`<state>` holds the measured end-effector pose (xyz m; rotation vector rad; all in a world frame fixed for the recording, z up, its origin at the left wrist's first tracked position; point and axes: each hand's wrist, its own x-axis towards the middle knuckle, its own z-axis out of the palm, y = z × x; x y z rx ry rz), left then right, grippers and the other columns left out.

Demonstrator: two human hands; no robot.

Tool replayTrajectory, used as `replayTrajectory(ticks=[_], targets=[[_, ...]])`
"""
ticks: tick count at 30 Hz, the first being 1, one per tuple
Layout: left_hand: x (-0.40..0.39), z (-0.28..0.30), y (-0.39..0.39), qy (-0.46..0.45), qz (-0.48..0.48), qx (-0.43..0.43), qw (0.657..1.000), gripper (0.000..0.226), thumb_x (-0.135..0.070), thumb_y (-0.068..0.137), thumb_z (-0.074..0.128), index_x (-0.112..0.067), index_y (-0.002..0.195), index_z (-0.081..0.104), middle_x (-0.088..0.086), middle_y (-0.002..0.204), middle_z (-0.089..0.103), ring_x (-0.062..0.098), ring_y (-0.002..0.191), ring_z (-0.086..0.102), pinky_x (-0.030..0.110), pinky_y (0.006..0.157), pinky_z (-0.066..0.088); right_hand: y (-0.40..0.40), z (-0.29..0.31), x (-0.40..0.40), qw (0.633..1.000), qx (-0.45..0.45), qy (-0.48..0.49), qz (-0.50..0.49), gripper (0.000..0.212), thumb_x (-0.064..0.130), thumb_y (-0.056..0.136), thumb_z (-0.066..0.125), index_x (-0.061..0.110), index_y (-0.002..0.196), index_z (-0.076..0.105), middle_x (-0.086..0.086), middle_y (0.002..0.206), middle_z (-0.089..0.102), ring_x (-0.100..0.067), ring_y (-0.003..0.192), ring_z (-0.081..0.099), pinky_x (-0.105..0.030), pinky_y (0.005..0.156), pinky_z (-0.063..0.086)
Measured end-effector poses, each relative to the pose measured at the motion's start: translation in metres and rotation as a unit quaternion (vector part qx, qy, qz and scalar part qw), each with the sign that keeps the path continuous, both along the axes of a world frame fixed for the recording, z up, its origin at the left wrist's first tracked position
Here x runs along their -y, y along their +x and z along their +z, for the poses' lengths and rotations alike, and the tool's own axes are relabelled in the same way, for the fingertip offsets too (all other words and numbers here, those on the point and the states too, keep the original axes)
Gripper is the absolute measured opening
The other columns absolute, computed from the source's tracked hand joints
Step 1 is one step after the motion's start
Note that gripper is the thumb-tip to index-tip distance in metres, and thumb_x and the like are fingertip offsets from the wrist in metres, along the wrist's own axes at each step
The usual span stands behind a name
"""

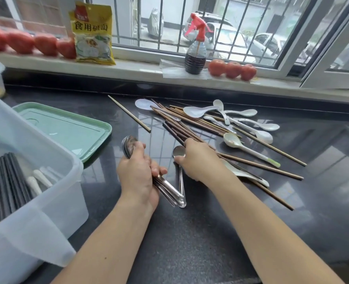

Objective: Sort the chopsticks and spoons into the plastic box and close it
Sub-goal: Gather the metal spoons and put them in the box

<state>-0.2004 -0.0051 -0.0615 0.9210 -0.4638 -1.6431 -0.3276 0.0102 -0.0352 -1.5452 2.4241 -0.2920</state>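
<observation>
My left hand [135, 173] grips a stacked bundle of metal spoons [129, 147], keeping like with like. My right hand [198, 158] pinches another metal spoon [179, 152] off the counter [210, 232]. The plastic box [46, 201] stands open at left, its lid [67, 130] just behind.

Home kitchen: dark stone counter [210, 232], tomatoes [232, 69] and a food packet [92, 33] along the windowsill [136, 67].
</observation>
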Motion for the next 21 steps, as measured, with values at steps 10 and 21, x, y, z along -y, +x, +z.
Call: replayTrajectory(ticks=[10, 21], targets=[[-0.009, 0.009, -0.007, 0.048, -0.120, -0.050, 0.990, 0.051, -0.060, 0.094, 0.061, -0.011, 0.108, 0.057, -0.002, 0.058, 0.037, 0.011, 0.048, 0.040, 0.027, 0.048, 0.050, -0.008, 0.005, -0.012, 0.837, 0.490, -0.240, 0.043, 0.011, 0.015, 0.098, 0.065, 0.013, 0.094, 0.075, -0.006, 0.075, 0.068, -0.018, 0.064, 0.059, -0.030, 0.056, 0.048], [-0.019, 0.010, -0.014, 0.006, -0.159, -0.060, 0.985, 0.043, -0.048, 0.102, 0.053, -0.008, 0.109, 0.070, 0.008, 0.099, 0.077, 0.017, 0.098, 0.076, 0.030, 0.080, 0.057, 0.031, -0.022, -0.007, 0.894, 0.340, -0.290, 0.011, 0.013, 0.022, 0.093, 0.070, 0.018, 0.091, 0.058, -0.002, 0.081, 0.059, -0.009, 0.071, 0.053, -0.027, 0.066, 0.049]])
